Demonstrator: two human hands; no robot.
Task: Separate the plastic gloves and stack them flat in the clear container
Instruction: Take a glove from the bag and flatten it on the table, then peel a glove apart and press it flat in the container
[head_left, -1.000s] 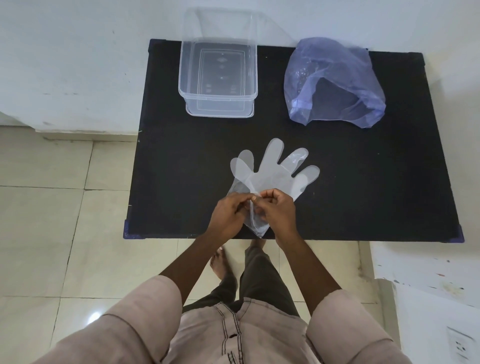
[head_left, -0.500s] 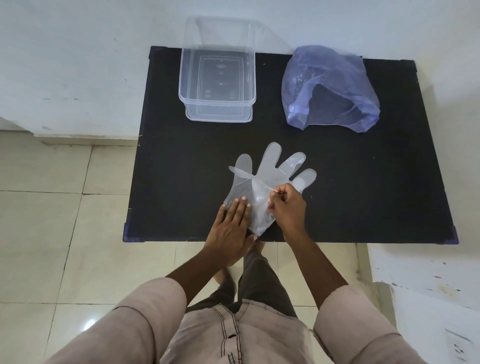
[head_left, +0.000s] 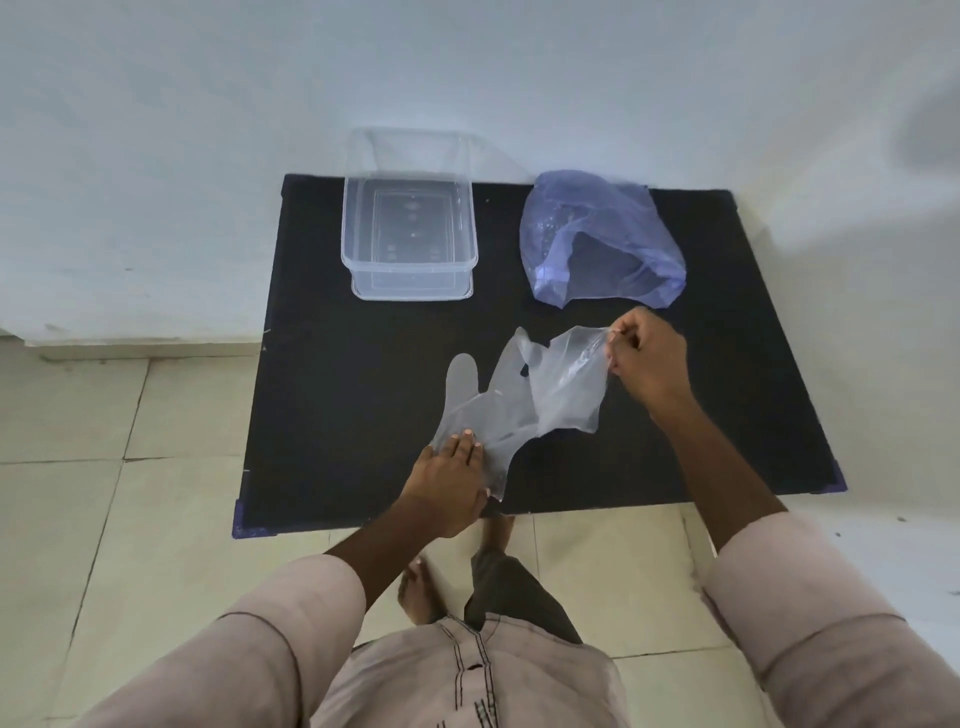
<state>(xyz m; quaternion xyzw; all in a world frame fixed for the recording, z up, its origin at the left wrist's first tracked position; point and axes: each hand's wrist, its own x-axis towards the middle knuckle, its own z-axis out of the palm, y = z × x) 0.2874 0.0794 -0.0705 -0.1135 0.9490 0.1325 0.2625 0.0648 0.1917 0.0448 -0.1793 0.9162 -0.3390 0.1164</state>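
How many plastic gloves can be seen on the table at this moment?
2. One glove lies flat under the left hand; the other glove is lifted by the right hand. More may be stuck together.

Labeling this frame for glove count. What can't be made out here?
- Head view: how many gloves remain under the left hand; the clear layers overlap.
- Contents of the blue bag: hidden by crumpled film.
- Whether the clear container already holds a glove: clear on clear.
- Right hand fingertips: curled over the peeled glove.

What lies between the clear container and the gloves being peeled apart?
Head view: only bare black table top between the clear container and the gloves.
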